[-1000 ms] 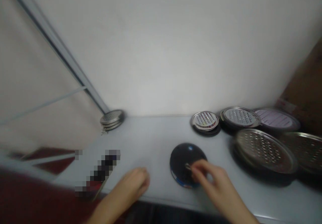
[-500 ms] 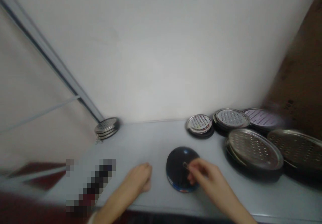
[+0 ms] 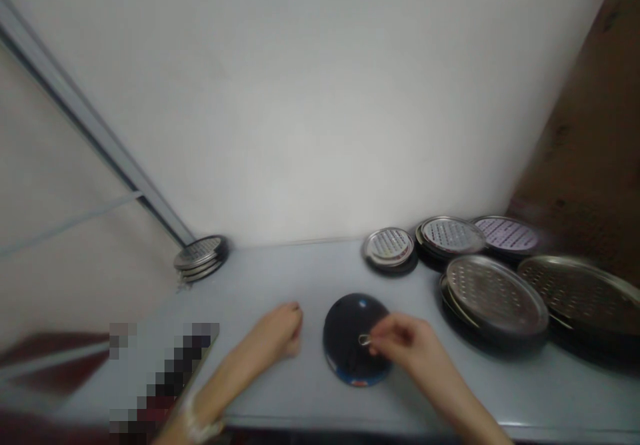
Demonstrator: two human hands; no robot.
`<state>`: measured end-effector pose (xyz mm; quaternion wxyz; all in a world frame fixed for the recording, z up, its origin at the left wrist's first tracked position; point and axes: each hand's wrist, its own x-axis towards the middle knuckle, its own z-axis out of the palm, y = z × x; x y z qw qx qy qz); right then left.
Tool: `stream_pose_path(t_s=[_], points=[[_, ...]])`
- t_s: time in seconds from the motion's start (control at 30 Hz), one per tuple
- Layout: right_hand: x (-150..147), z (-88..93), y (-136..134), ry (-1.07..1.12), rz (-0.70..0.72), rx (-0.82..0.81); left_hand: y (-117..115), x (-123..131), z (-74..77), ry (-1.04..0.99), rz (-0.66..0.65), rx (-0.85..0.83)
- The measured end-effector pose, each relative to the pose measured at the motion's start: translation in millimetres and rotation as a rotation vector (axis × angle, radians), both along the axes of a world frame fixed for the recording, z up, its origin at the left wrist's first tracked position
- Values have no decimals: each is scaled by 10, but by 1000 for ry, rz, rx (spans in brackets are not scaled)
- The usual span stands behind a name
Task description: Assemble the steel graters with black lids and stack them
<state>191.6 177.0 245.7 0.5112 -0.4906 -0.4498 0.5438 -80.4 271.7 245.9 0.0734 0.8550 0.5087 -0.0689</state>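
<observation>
A round black disc with a shiny rim lies on the grey table, between my two hands. Over its right side my right hand pinches a small metal wire loop between thumb and fingertips. The loop's far end points left, above the black surface; whether it touches the disc I cannot tell. To the left of the disc, my left hand is closed at the tabletop, apart from the disc. Its curled fingers hide whatever may be inside.
Round metal graters with dark undersides stand in stacks along the right: a small one, larger ones and a big one. Another stack sits at the back left. A pale wall rises behind the table; brown cardboard stands right.
My right hand has shifted slightly left, and the wire loop now shows more clearly over the disc. My left hand is slightly higher in view. The whole scene has slid a little left.
</observation>
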Motion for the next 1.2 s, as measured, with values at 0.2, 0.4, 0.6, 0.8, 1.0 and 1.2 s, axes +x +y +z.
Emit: stream_pose_path(t_s=[0.2, 0.4, 0.6, 0.8, 1.0, 1.2], points=[[-157, -2, -16, 100, -25, -3, -307, 520, 443, -677, 0, -227], [-347, -85, -48, 192, -13, -11, -520, 924, 405, -1131, 180, -354], [-327, -58, -80, 111, 5, 12, -526, 931, 297, -1284, 236, -515], [-316, -37, -156, 58, 5, 98, -610, 962, 319, -1265, 207, -467], [-293, 105, -169, -84, 48, 82, -642, 957, 370, -1287, 222, -453], [-154, 167, -115, -129, -43, 60, -614, 954, 396, -1279, 148, -316]])
